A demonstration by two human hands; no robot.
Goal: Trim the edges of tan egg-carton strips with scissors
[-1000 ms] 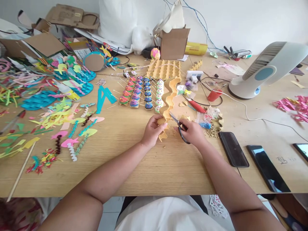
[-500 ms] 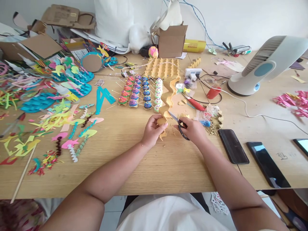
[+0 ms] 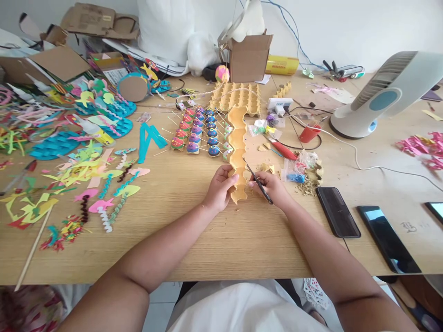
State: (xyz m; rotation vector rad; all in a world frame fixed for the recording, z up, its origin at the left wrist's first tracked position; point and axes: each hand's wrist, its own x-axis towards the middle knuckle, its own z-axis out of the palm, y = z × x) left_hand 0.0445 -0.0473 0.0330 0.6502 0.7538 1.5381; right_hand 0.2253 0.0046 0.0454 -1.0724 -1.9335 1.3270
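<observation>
Yellow, and probably light, stiff and easy to crush, the strip point(image 3: 238, 139) is over the table point(image 3: 235, 251), best held gently by its edge, where the left hand point(image 3: 220, 188) pinches its near end while the right hand point(image 3: 275, 188) curls round scissors point(image 3: 260, 184) beside it.

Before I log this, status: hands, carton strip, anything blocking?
Left hand gripping egg-carton strip. Right hand holding scissors beside it. Strip partly hides white painted cups.

Creased white top point(image 3: 221, 309), dark legwear point(image 3: 290, 293) at its edges, bare forearms point(image 3: 173, 246)
</observation>
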